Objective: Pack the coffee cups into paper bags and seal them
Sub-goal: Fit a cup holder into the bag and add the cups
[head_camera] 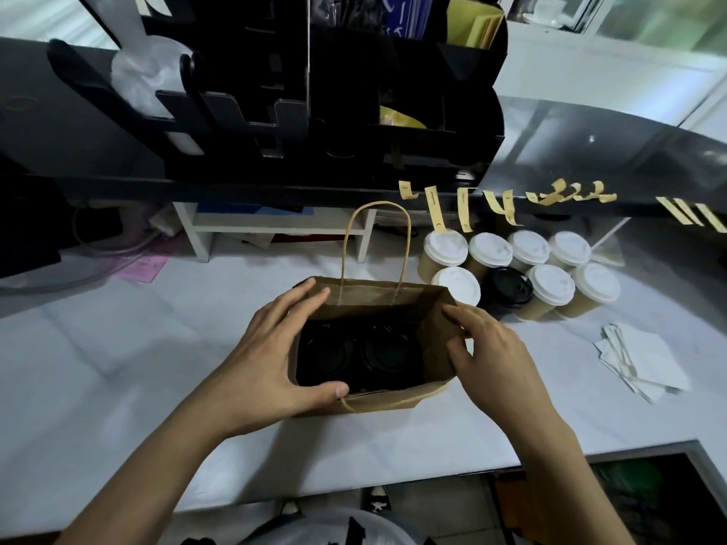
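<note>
at the centre of the frame a paper bag [366,344] stands open on the white counter [118,348], two black-lidded cups [360,354] already inside. left hand [275,359] grips its left rim, right hand [488,348] pinches the right rim, so packing looks done and sealing comes next: fold the mouth shut and fetch a sticker strip [432,208] from the shelf edge above. more cups [550,265] crowd the right; the left lies open.

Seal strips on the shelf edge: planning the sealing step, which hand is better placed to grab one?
Probably the right hand: the seal strips hang up on its side, while the left hand grips the paper bag.
</note>
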A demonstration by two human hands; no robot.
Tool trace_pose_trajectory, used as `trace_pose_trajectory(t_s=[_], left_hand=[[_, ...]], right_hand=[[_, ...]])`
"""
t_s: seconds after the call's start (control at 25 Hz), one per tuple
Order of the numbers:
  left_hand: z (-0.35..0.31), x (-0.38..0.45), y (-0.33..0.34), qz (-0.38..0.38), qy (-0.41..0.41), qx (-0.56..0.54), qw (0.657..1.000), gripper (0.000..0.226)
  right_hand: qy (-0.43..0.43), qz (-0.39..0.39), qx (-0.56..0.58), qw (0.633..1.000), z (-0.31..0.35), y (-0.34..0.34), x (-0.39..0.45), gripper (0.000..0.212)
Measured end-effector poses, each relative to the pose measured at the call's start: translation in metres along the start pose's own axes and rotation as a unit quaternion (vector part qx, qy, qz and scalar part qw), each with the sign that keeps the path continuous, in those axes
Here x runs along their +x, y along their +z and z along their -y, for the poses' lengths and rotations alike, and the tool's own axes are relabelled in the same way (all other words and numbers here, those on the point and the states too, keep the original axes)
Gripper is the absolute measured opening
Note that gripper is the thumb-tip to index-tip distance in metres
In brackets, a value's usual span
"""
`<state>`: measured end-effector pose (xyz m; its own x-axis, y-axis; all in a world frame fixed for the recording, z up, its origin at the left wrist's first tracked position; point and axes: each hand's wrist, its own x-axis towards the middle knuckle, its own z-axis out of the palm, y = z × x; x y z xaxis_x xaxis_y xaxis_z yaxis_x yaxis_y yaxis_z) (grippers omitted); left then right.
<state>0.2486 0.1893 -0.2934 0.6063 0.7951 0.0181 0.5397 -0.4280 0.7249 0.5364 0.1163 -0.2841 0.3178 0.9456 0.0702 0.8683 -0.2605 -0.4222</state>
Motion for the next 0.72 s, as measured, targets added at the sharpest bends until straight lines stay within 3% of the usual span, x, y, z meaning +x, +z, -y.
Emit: trace_pose_trajectory(t_s=[0.72], left_hand=[[-0.031, 0.019, 0.032, -0.044, -0.064, -0.015, 0.997, 0.104]], right_hand=[[-0.054, 0.052, 0.056, 0.996, -0.047, -0.020, 0.032, 0.044]])
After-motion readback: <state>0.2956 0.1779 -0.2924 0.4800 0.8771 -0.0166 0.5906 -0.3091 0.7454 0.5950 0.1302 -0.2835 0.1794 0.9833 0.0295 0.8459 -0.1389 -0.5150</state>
